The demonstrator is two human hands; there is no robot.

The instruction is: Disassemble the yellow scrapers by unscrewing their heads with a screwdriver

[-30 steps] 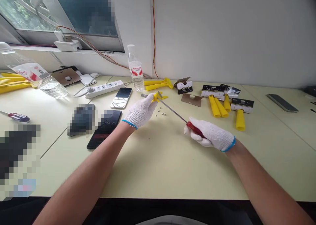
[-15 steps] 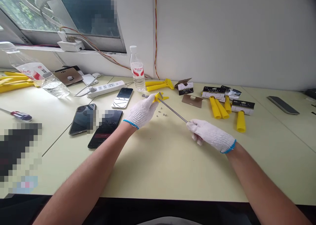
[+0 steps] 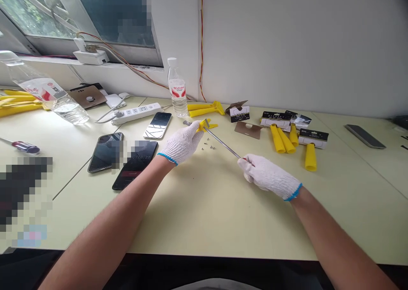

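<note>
My left hand [image 3: 181,143], in a white knit glove with a blue cuff, is closed around a yellow plastic scraper [image 3: 202,125]. A small grey metal piece [image 3: 207,123] sits at its head, and most of the handle is hidden by the glove. My gloved right hand [image 3: 266,174] is wrapped round the handle of a screwdriver [image 3: 223,144]. Its long shank slopes up leftward, with the tip at the scraper's head. Several small screws [image 3: 212,147] lie on the table just below and right of my left hand.
Phones [image 3: 135,164] lie left of my left arm, with a power strip [image 3: 137,113] and an upright water bottle [image 3: 177,90] behind. Yellow scrapers with card packaging [image 3: 313,138] lie at the right. A second screwdriver [image 3: 25,147] and a large bottle [image 3: 47,90] are at far left.
My right hand has shifted slightly left and its fingers have turned on the screwdriver handle. My left hand and the scraper stay almost in place.
</note>
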